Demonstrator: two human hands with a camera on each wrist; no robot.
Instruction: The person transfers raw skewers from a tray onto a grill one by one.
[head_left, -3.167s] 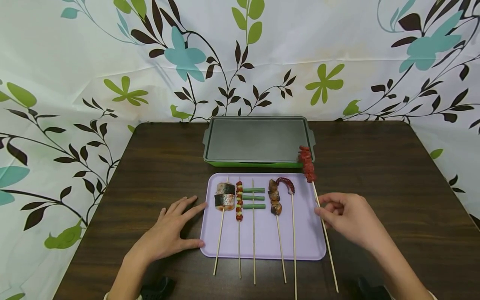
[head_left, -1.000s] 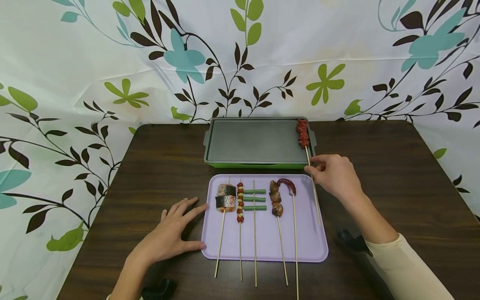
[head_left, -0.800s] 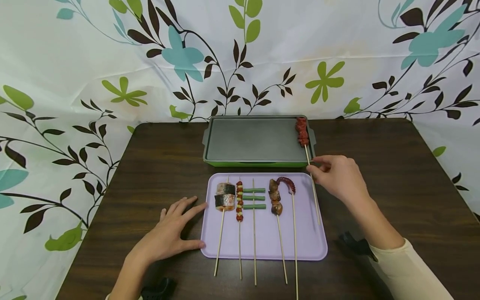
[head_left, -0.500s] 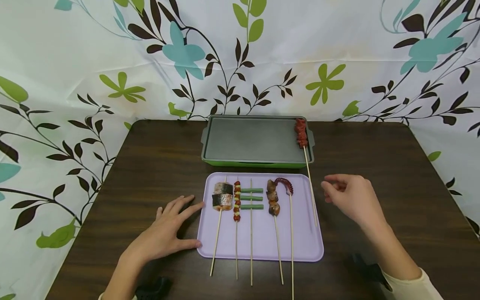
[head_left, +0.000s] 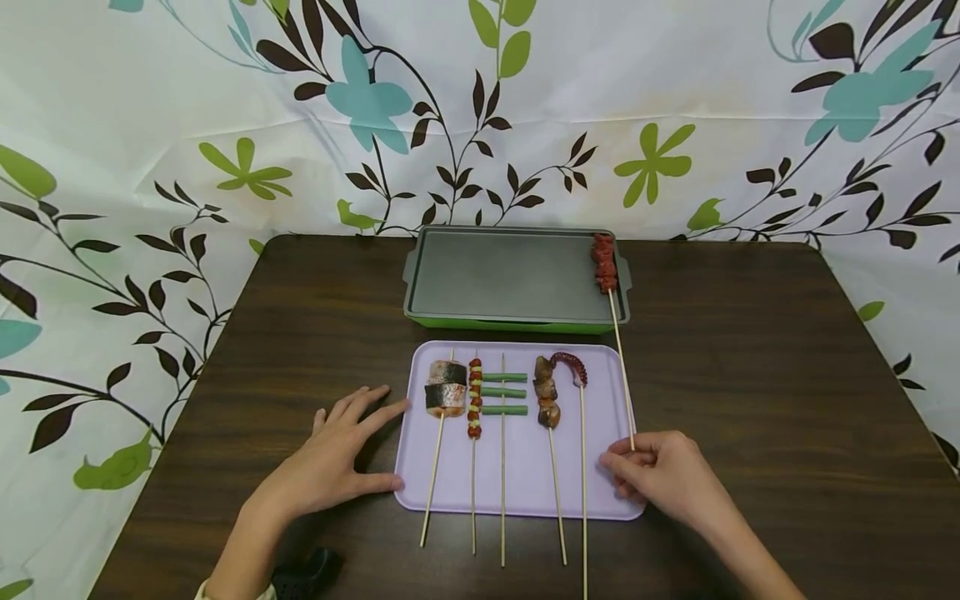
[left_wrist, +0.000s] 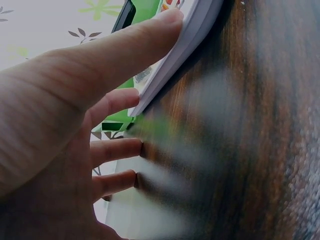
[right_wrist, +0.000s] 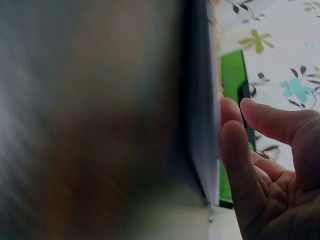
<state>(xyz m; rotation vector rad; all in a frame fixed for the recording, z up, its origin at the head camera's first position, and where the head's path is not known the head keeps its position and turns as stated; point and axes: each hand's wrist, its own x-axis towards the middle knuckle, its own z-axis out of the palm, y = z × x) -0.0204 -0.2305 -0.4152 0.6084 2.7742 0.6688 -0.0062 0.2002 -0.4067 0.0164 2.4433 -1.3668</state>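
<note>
My left hand (head_left: 337, 458) lies flat on the dark table, its thumb and forefinger touching the left edge of the purple tray (head_left: 525, 496). The left wrist view shows the thumb (left_wrist: 125, 45) against the tray edge (left_wrist: 192, 30). My right hand (head_left: 660, 483) rests at the tray's front right corner with fingers loosely curled and holds nothing; it lies beside the octopus skewer (head_left: 572, 367) stick. The red meat skewer (head_left: 603, 262) lies with its meat on the right side of the grey griddle (head_left: 510, 275), its stick reaching back over the tray. In the right wrist view, curled fingers (right_wrist: 240, 150) are empty.
Also on the tray lie a fish roll skewer (head_left: 446, 396), a red and yellow skewer (head_left: 475, 398), a green bean skewer (head_left: 504, 392) and a brown meat skewer (head_left: 547, 402). Their sticks overhang the front edge. A leaf-patterned cloth (head_left: 150, 125) hangs behind the table.
My right hand laid the red meat skewer on the griddle, let it go and drew back to the tray's front right corner. My left hand stayed put.
</note>
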